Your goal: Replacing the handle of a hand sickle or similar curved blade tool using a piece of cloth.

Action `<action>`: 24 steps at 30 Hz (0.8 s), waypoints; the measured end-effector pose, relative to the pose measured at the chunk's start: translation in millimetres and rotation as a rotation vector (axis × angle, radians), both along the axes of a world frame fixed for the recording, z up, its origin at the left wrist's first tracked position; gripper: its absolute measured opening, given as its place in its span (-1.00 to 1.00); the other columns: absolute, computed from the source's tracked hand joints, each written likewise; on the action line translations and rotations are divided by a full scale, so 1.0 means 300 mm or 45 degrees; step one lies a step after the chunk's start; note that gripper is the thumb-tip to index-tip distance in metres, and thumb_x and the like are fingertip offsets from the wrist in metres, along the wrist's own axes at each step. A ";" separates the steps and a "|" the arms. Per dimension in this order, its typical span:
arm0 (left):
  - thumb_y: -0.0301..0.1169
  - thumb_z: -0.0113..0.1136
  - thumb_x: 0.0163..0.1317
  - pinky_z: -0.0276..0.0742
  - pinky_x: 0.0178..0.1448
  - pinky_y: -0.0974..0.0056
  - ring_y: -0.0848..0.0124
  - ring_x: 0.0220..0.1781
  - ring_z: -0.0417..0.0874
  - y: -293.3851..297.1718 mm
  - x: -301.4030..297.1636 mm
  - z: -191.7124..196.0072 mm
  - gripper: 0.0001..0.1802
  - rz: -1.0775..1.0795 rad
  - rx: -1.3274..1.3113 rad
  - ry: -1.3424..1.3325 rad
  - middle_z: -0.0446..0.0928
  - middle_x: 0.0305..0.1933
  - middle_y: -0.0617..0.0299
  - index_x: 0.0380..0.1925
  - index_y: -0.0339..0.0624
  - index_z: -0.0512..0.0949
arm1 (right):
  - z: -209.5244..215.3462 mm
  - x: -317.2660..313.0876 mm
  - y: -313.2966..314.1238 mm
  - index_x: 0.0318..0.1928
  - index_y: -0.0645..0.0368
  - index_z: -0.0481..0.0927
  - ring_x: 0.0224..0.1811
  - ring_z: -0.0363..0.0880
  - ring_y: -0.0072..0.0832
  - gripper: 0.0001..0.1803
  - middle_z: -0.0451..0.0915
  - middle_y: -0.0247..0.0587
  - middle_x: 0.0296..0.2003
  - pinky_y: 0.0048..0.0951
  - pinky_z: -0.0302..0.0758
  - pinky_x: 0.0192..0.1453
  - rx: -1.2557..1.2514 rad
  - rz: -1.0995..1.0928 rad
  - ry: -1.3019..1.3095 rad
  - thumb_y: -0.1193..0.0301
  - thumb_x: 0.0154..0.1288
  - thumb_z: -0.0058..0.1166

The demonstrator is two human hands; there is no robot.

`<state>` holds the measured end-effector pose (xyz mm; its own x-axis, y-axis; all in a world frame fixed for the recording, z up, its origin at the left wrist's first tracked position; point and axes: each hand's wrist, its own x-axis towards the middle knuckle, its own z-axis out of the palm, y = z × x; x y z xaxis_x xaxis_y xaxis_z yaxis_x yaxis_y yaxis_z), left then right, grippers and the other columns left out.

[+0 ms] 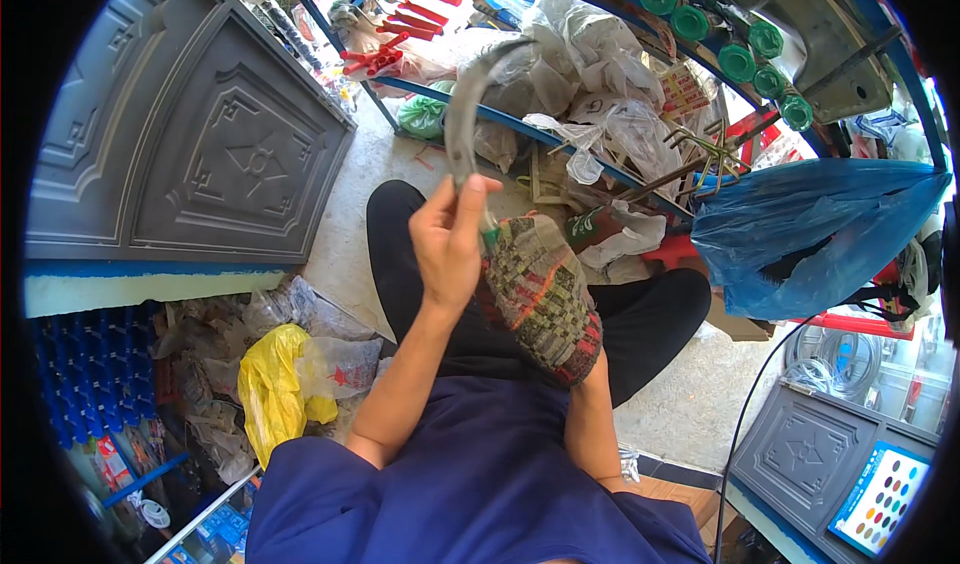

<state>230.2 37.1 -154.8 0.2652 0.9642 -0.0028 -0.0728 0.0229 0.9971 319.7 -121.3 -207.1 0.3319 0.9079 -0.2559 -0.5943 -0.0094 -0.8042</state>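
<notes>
In front of me stands a sickle [463, 124], its curved, worn metal blade pointing up and bending to the right at the tip. My left hand [447, 249] is closed on the base of the blade, with the thumb along it. My right hand [543, 299] is covered by a patterned knitted glove in green, brown and red. It is closed around the handle end, where a bit of green shows beside the glove. Most of the handle and the right fingers are hidden.
Grey panelled doors [245, 154] stand at the left, above a yellow plastic bag [272, 384]. Ahead, a blue metal rack [520, 124] holds plastic bags and red-handled tools [412, 22]. A blue plastic bag [800, 229] hangs at the right. A black cable [752, 394] runs down nearby.
</notes>
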 end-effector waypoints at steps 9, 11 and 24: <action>-0.40 0.12 0.45 0.37 -0.04 0.45 0.61 -0.17 0.50 0.023 -0.012 -0.050 -0.72 -0.355 0.038 -0.180 0.49 -0.24 0.36 -0.21 -0.48 0.67 | -0.043 -0.028 -0.017 0.39 0.28 0.28 0.19 0.57 -0.28 -0.51 0.49 0.03 0.23 -0.26 0.62 0.20 0.078 -0.060 0.168 0.47 0.51 -0.09; -0.41 0.12 0.45 0.37 0.00 0.44 0.60 -0.14 0.50 0.052 -0.015 -0.031 -0.72 -0.234 0.048 -0.219 0.50 -0.22 0.35 -0.21 -0.48 0.67 | -0.069 -0.003 -0.046 0.41 0.29 0.25 0.24 0.53 -0.26 -0.49 0.45 0.04 0.27 -0.22 0.58 0.27 0.391 0.056 0.697 0.49 0.50 -0.11; -0.03 -0.26 0.59 0.49 0.25 0.08 0.15 0.11 0.61 -0.044 0.008 -0.070 -0.55 -0.417 -0.100 -0.569 0.56 0.03 -0.12 -0.16 -0.23 0.36 | -0.219 -0.012 -0.062 0.45 0.20 0.19 0.36 0.40 -0.29 -0.44 0.34 -0.06 0.37 -0.21 0.42 0.42 0.291 0.065 0.016 0.47 0.50 -0.06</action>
<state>232.6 23.9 -175.9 0.5427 0.8327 0.1104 -0.4649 0.1882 0.8651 316.0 -139.9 -272.8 0.2825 0.9582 -0.0452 -0.6077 0.1423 -0.7813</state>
